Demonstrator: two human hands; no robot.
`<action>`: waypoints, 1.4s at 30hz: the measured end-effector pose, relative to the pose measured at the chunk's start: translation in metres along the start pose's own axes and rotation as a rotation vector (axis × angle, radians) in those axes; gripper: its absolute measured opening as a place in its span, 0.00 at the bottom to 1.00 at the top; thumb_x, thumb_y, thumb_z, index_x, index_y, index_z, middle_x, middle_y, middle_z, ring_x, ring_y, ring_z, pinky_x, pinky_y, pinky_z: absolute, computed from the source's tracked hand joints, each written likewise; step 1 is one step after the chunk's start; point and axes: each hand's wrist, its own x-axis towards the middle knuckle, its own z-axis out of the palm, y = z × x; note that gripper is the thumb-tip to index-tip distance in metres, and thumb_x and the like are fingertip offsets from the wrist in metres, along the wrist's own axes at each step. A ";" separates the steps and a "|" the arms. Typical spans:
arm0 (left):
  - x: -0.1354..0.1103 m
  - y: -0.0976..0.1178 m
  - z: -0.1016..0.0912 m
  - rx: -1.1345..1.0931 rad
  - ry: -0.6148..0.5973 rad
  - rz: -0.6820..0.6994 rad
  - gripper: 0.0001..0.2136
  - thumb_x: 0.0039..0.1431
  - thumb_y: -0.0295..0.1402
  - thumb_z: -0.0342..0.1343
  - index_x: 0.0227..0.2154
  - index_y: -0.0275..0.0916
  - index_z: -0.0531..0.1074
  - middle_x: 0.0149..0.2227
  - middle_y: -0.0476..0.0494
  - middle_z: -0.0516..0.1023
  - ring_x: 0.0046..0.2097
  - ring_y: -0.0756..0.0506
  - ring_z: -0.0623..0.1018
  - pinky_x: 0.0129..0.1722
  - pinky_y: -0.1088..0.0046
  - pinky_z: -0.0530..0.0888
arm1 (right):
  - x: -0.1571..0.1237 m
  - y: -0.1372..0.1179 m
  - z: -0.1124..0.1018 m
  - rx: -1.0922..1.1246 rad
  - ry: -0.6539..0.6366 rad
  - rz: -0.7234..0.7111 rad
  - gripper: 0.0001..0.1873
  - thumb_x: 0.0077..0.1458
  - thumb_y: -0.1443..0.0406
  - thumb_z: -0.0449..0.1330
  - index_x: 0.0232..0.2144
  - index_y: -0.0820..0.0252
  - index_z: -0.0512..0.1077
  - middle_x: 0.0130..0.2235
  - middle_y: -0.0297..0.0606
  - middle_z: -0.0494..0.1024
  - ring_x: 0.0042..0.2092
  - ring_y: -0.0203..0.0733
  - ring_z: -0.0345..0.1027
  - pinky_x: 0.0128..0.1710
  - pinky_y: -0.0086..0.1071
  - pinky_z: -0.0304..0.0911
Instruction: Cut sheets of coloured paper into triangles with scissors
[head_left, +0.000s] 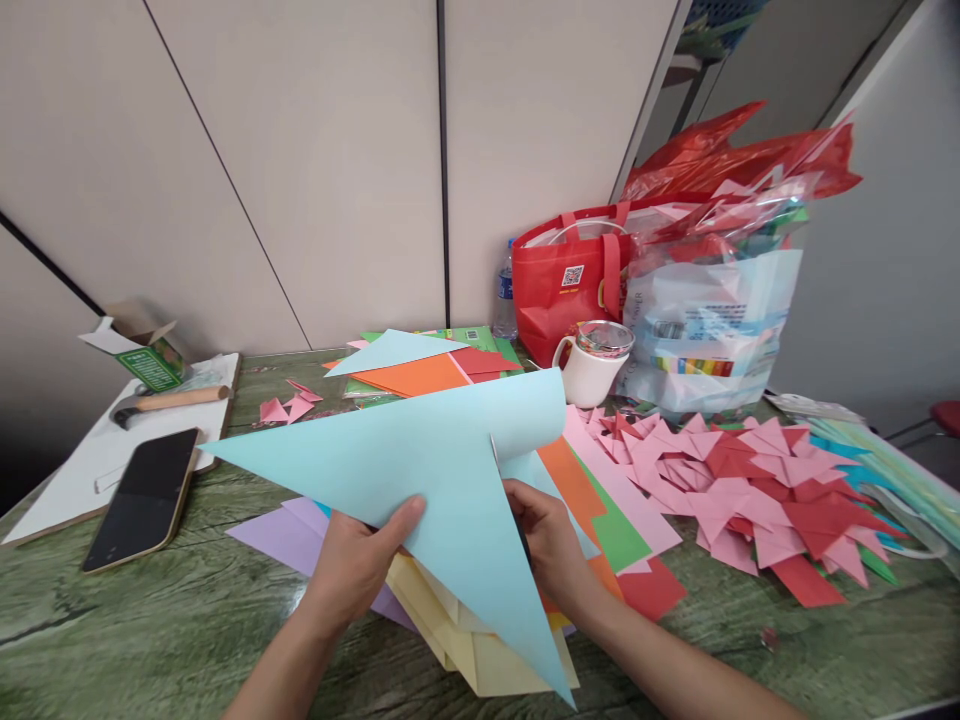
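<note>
A large light blue sheet of paper [420,450] is held up above the table, its far right end curling over. My left hand [367,550] grips it from the left, thumb on top and fingers hidden underneath. On the right, my right hand [544,530] is closed around what looks like scissors, mostly hidden by the paper; a thin blade [495,452] shows at the slit in the sheet. Below lie cream paper pieces [480,655], purple paper [289,540] and orange paper [566,475].
Folded pink and red paper pieces [750,480] are heaped at the right. Behind stand a white mug [589,370], a red bag [559,290], a clear plastic bag [712,330] and a bottle [505,295]. Leftward lie a phone [146,495], a hammer [176,398] and a green box [150,365].
</note>
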 end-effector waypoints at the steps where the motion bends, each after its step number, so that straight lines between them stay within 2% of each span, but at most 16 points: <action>1: 0.000 -0.001 0.000 0.005 -0.006 0.001 0.31 0.38 0.40 0.65 0.48 0.35 0.67 0.47 0.35 0.75 0.49 0.35 0.72 0.45 0.60 0.72 | 0.000 0.000 0.000 -0.002 0.006 0.002 0.07 0.39 0.70 0.64 0.27 0.60 0.75 0.24 0.31 0.75 0.27 0.36 0.64 0.26 0.26 0.60; 8: 0.000 -0.004 -0.001 -0.011 -0.023 -0.005 0.36 0.40 0.39 0.65 0.53 0.35 0.61 0.49 0.33 0.73 0.49 0.34 0.72 0.48 0.56 0.69 | -0.002 0.004 -0.001 -0.042 0.029 0.021 0.07 0.39 0.71 0.61 0.26 0.61 0.73 0.21 0.30 0.69 0.26 0.36 0.62 0.26 0.28 0.60; 15: 0.001 -0.006 -0.002 -0.016 -0.076 -0.030 0.32 0.41 0.38 0.64 0.52 0.36 0.63 0.46 0.36 0.75 0.48 0.36 0.73 0.46 0.60 0.72 | 0.003 0.008 -0.005 -0.061 -0.012 -0.034 0.18 0.38 0.78 0.56 0.34 0.59 0.70 0.28 0.32 0.71 0.31 0.38 0.65 0.32 0.30 0.62; 21: 0.001 -0.012 -0.003 0.055 -0.120 -0.084 0.31 0.42 0.40 0.63 0.51 0.34 0.64 0.42 0.36 0.77 0.45 0.35 0.74 0.40 0.60 0.74 | 0.004 0.004 -0.007 -0.042 -0.031 -0.047 0.17 0.40 0.77 0.56 0.34 0.59 0.69 0.32 0.35 0.75 0.32 0.39 0.68 0.33 0.31 0.64; 27: 0.000 -0.010 -0.002 0.048 -0.111 -0.055 0.33 0.42 0.40 0.63 0.52 0.34 0.62 0.48 0.34 0.74 0.49 0.35 0.72 0.44 0.61 0.72 | 0.004 0.002 -0.008 -0.038 -0.031 -0.042 0.17 0.40 0.77 0.56 0.34 0.59 0.69 0.32 0.34 0.76 0.32 0.38 0.68 0.33 0.30 0.64; 30: -0.001 -0.009 -0.003 0.055 -0.109 -0.066 0.34 0.42 0.40 0.63 0.53 0.35 0.61 0.48 0.34 0.74 0.49 0.35 0.72 0.43 0.62 0.73 | 0.003 0.003 -0.008 -0.039 -0.025 -0.036 0.17 0.39 0.77 0.56 0.34 0.59 0.69 0.32 0.34 0.76 0.31 0.37 0.67 0.32 0.30 0.64; 35: -0.002 -0.009 -0.003 0.058 -0.114 -0.085 0.34 0.42 0.40 0.63 0.54 0.37 0.61 0.44 0.37 0.76 0.43 0.37 0.75 0.37 0.64 0.75 | 0.004 0.006 -0.008 -0.003 -0.013 -0.022 0.16 0.39 0.77 0.56 0.33 0.59 0.70 0.29 0.32 0.75 0.29 0.37 0.66 0.30 0.29 0.63; 40: -0.003 -0.009 -0.001 0.060 -0.100 -0.089 0.34 0.41 0.40 0.63 0.53 0.36 0.62 0.37 0.40 0.79 0.42 0.38 0.75 0.36 0.65 0.75 | 0.003 0.002 -0.006 0.023 -0.006 0.003 0.13 0.40 0.75 0.58 0.31 0.59 0.70 0.28 0.32 0.76 0.29 0.37 0.67 0.29 0.29 0.63; 42: -0.003 -0.008 -0.001 0.064 -0.093 -0.097 0.34 0.41 0.41 0.64 0.53 0.36 0.63 0.37 0.40 0.79 0.41 0.38 0.75 0.35 0.65 0.75 | 0.003 0.001 -0.005 0.027 0.002 0.011 0.11 0.40 0.74 0.60 0.30 0.59 0.71 0.27 0.32 0.76 0.28 0.37 0.67 0.28 0.28 0.63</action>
